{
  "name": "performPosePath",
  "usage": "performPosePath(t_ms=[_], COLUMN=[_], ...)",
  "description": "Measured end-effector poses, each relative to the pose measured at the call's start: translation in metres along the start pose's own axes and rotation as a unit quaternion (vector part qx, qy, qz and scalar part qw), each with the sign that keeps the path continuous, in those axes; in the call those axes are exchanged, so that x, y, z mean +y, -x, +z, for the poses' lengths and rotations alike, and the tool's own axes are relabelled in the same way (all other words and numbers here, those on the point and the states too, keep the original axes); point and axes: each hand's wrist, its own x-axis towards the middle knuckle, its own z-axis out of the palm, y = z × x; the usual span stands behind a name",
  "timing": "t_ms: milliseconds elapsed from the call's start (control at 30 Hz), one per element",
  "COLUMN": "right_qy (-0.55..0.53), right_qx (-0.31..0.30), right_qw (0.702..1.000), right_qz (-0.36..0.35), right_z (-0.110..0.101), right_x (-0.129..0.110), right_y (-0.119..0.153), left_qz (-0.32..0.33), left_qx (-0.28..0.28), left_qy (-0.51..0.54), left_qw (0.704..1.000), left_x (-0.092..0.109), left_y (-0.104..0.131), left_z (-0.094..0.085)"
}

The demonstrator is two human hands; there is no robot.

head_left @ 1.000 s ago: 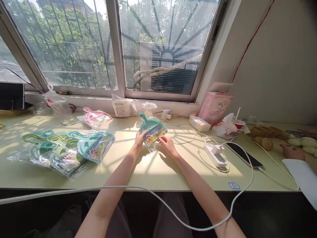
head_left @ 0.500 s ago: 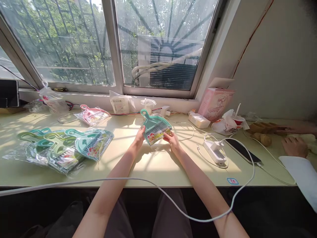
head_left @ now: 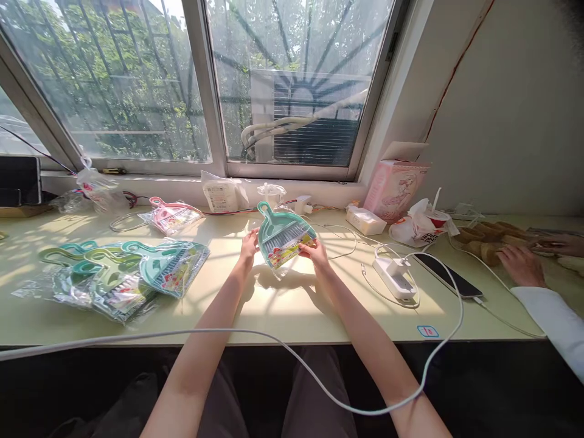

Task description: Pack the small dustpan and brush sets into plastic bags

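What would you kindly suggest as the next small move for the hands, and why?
I'd probably steady the dustpan set more firmly with the left hand: the right hand holds its lower right side, while the left is at its left edge, its grip hard to tell.

Hard daylight through the window (head_left: 207,103)
Barred shadows stripe the sunlit bench (head_left: 292,317); underneath is near-black, the right-hand wall (head_left: 506,121) is dim, wide-angle distortion stretches the edges.
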Motion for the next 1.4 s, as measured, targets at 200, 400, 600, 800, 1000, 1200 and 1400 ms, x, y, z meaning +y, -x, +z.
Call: performPosePath(t_ms=[200,400,600,800,1000,1200,1400], right_qy=[-0.026,-0.059,-0.073,-0.098,-0.074,-0.051,-0.056], right_qx=[0.053,-0.014,-0.020,0.073,0.116,0.132,0.104], right_qw=[0.997,0.998,0.997,0.992,0.990,0.989,0.993], right_qz=[-0.042,0.037,0.009,-0.011,-0.013,-0.048,-0.029], right_z=[-0.004,-0.004,0.008,0.014,0.014,0.021,0.018], right_x=[0.000,0.009,0.018,0.009,-0.002,-0.001,0.000], right_y=[-0.002,-0.005,-0.001,0.010,0.013,0.017,0.015], left_qz=[-0.048,-0.085,-0.083,-0.062,-0.083,-0.042,-0.006], left_qx=[-0.149,-0.153,-0.078,-0.199,-0.226,-0.115,-0.013], left_qy=[0.015,-0.034,-0.017,-0.027,-0.062,-0.099,-0.081], left_qw=[0.988,0.984,0.993,0.978,0.969,0.988,0.997], left_x=[-0.018,-0.033,-0.027,-0.019,-0.032,-0.037,-0.037], left_y=[0.013,0.005,-0.007,0.019,0.032,0.028,0.021], left_z=[0.009,0.010,0.007,0.013,0.024,0.034,0.035])
